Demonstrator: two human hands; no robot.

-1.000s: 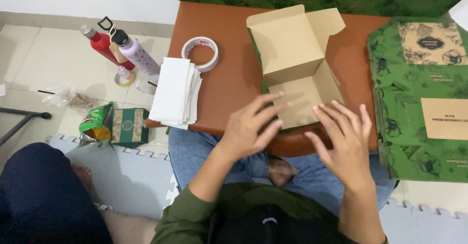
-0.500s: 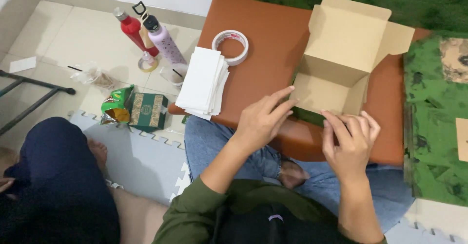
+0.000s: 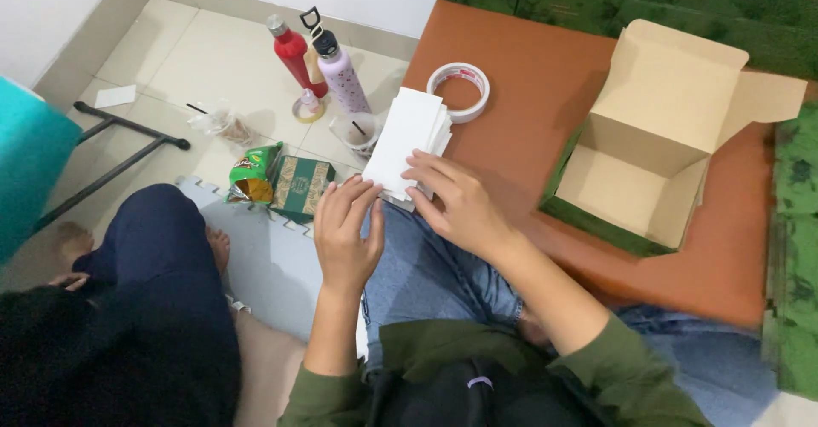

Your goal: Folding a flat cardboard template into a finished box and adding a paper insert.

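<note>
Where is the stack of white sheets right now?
In the head view, the stack of white sheets lies at the left edge of the brown table, just below the tape roll, with the right hand resting on its near end.

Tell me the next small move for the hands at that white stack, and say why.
Probably pinch the top sheet off the stack of white sheets and lift it clear. The right hand already rests its fingers on the stack's near end, the left hand sits just beside that end, and neither holds anything. The open cardboard box stands empty on the brown table.
</note>
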